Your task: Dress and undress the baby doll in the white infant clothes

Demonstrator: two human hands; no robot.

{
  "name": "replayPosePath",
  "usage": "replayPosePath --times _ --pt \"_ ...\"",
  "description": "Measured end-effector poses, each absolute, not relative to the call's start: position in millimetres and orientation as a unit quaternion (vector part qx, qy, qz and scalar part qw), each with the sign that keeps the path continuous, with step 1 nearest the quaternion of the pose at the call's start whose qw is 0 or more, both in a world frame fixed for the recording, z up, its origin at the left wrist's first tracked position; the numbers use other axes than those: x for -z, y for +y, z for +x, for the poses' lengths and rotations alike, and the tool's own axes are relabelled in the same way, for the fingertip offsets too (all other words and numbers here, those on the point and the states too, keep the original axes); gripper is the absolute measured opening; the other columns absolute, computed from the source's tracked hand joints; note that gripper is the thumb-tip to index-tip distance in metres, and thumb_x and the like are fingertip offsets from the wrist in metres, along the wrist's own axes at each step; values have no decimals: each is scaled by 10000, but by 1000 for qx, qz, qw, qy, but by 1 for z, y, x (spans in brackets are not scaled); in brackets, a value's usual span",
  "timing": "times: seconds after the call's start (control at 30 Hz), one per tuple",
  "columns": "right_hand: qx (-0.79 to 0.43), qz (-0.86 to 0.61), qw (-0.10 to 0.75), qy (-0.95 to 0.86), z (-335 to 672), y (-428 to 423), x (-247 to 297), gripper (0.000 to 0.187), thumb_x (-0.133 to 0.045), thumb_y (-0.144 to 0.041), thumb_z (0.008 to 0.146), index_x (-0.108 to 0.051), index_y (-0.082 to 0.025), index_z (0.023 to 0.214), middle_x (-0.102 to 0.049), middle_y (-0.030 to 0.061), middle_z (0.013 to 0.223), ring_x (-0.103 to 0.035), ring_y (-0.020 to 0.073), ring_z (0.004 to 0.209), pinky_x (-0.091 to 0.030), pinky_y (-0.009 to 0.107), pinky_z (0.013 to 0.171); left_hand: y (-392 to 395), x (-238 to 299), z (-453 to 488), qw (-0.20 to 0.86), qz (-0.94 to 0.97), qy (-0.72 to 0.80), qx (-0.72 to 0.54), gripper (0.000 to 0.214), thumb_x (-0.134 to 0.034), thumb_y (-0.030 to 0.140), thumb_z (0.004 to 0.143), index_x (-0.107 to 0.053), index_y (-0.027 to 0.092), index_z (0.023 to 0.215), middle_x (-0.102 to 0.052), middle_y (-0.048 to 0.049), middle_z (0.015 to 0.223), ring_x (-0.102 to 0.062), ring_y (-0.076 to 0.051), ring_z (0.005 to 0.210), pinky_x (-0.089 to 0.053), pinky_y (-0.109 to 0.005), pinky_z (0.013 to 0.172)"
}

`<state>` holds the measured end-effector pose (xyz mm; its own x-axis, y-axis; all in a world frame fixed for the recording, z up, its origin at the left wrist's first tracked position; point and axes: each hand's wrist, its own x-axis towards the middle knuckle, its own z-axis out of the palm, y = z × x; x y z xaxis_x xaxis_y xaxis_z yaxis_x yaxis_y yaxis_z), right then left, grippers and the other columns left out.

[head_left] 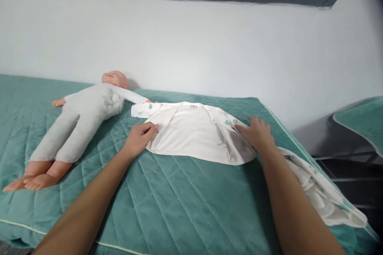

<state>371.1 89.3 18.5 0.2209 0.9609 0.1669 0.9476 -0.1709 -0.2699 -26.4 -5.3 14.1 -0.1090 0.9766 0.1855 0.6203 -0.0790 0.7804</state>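
Observation:
A white baby shirt [191, 135] with small green prints on its sleeves lies spread on the quilted cover, its inner side facing up. My left hand [140, 137] is closed at the shirt's left edge, thumb and finger pinched on the fabric. My right hand [257, 132] rests at the shirt's right sleeve, thumb and fingers apart, and hides the sleeve's end. To the left a baby doll [86, 105] with a white cloth body lies on its back, one arm reaching close to the shirt's left sleeve.
The green quilted bed cover [167, 199] ends in a light-piped edge. Another printed white garment [323, 191] lies bunched at the right, partly behind my right forearm. A white wall [191, 48] stands behind, and green fabric [363, 121] over a dark frame is at the far right.

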Motion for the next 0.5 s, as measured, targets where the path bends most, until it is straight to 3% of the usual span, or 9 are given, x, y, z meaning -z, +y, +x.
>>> replayPosePath --times 0.1,0.17,0.23,0.33,0.5 --pt "-53 -780 134 -608 388 86 -13 865 -653 -666 739 -513 -141 1413 -484 252 1462 -444 475 1325 -415 606 999 -7 -16 -25 240 604 655 -386 400 -501 495 896 -670 189 701 -513 34 547 -461 -129 578 -339 -259 592" --pt "-62 -766 149 -622 389 84 -9 878 -696 -649 699 -515 -196 1430 -486 223 1474 -458 472 1315 -422 610 983 -7 -18 -24 249 592 659 -391 404 -499 501 897 -661 187 701 -520 32 558 -461 -127 576 -345 -259 597" --pt "-69 -745 181 -638 387 84 -7 728 -718 -560 702 -605 -235 1343 -586 179 1375 -532 424 1246 -451 560 958 -6 -18 -24 259 582 661 -397 405 -498 509 897 -657 187 710 -520 32 566 -445 -123 563 -336 -259 585" --pt "-87 -737 257 -619 388 85 -8 350 -640 -376 766 -734 -242 1076 -726 104 1088 -652 311 1036 -496 436 882 -6 -16 -24 271 573 662 -400 408 -497 524 895 -658 189 727 -522 31 573 -418 -120 541 -318 -261 557" --pt "-77 -752 419 -504 397 95 -9 226 -578 -255 763 -730 -198 921 -744 71 848 -688 264 884 -522 399 857 -6 -14 -25 279 568 661 -403 403 -505 540 887 -654 196 739 -526 30 583 -431 -120 530 -337 -255 545"
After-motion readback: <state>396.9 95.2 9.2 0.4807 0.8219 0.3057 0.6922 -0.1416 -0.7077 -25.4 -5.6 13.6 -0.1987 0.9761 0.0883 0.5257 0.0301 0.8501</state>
